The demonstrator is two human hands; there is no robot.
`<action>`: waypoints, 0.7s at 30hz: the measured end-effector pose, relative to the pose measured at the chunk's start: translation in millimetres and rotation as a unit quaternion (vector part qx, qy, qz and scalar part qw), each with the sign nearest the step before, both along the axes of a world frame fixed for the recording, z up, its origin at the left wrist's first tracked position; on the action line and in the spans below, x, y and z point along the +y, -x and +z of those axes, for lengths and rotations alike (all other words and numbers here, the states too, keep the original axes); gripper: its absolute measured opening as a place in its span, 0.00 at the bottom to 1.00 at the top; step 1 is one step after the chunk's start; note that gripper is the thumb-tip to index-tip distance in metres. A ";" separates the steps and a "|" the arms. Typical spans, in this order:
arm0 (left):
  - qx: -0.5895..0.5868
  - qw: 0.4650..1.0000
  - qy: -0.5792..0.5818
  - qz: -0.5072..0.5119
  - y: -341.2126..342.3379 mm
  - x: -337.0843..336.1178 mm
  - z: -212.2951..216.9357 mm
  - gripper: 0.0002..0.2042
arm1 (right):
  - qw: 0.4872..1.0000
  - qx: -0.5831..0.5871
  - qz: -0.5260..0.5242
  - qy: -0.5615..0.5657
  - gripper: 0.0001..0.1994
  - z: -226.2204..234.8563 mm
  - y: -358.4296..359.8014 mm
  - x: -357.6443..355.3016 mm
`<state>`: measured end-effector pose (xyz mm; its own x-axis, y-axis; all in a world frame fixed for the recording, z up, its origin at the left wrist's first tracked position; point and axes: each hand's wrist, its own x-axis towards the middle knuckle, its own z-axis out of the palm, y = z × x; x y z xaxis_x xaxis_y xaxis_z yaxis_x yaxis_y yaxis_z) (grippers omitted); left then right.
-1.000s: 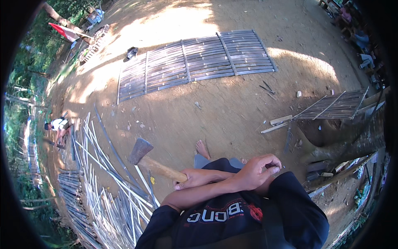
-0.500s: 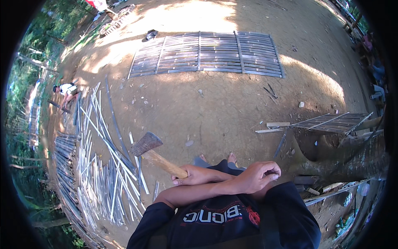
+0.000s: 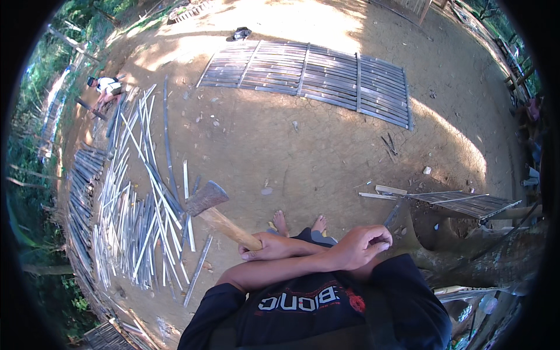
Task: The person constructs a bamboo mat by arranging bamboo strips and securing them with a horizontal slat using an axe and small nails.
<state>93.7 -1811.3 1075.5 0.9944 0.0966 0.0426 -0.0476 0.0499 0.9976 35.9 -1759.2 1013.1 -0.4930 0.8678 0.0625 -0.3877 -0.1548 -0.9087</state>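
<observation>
My forearms cross in front of my dark shirt, the left one over the right. My right hand (image 3: 265, 245), on the left side of the view, is closed round the wooden handle of an axe (image 3: 224, 224). Its dark, worn metal head points up and to the left above the ground. My left hand (image 3: 364, 245) lies on the right side, over my right arm. Its fingers curl loosely with a gap to the thumb, and I see nothing in them. My bare feet (image 3: 281, 223) stand on the dirt just beyond the arms.
Split bamboo strips (image 3: 131, 216) lie heaped at the left beside stacked dark poles (image 3: 87, 198). A slatted bamboo panel (image 3: 309, 79) rests flat ahead. At right are a smaller slatted panel (image 3: 466, 201) and a large tree root (image 3: 466, 239). A person (image 3: 108, 90) crouches far left.
The view has turned, so the large bamboo panel now slants down to the right and the strips appear shifted. More of my feet shows. Both hands and the axe keep nearly the same pose.
</observation>
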 end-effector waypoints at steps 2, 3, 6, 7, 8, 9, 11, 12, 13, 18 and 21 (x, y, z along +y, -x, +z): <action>-0.002 1.000 0.007 0.002 2.7 0.9 -0.8 0.04 | 1.000 -0.006 0.008 0.013 0.11 -0.1 1.6 0.7; 0.004 1.000 0.013 -0.001 3.2 1.1 -0.2 0.04 | 1.000 -0.009 0.009 0.020 0.12 0.3 0.9 1.2; 0.009 0.999 0.032 -0.001 8.2 3.9 0.8 0.04 | 1.000 0.011 0.001 0.016 0.09 6.8 2.0 4.5; -0.001 0.999 0.040 0.006 10.3 4.9 -1.0 0.04 | 1.000 0.021 0.007 0.010 0.10 5.0 4.7 6.1; -0.011 0.999 0.046 0.014 11.7 7.1 -0.4 0.04 | 0.999 0.030 0.015 0.002 0.10 4.3 6.8 9.8; -0.016 0.999 0.035 0.009 13.0 9.1 1.0 0.04 | 0.999 0.040 0.022 -0.006 0.11 4.1 8.9 13.0; -0.027 1.000 0.012 -0.002 15.4 13.1 4.8 0.04 | 1.000 0.017 0.014 0.012 0.11 9.2 6.8 14.8; -0.026 1.000 0.012 -0.008 16.5 14.6 6.0 0.04 | 1.000 0.006 0.009 0.021 0.10 12.2 5.5 16.2; -0.026 1.000 0.011 -0.013 17.4 15.9 7.1 0.04 | 1.000 0.001 0.002 0.012 0.10 12.0 6.7 18.5; -0.049 0.999 0.017 -0.008 27.0 24.9 9.3 0.03 | 1.000 -0.018 -0.017 -0.015 0.11 1.9 17.6 29.4; -0.067 0.998 0.011 0.012 32.3 29.3 11.3 0.03 | 0.999 0.007 -0.033 0.016 0.09 4.9 22.6 32.7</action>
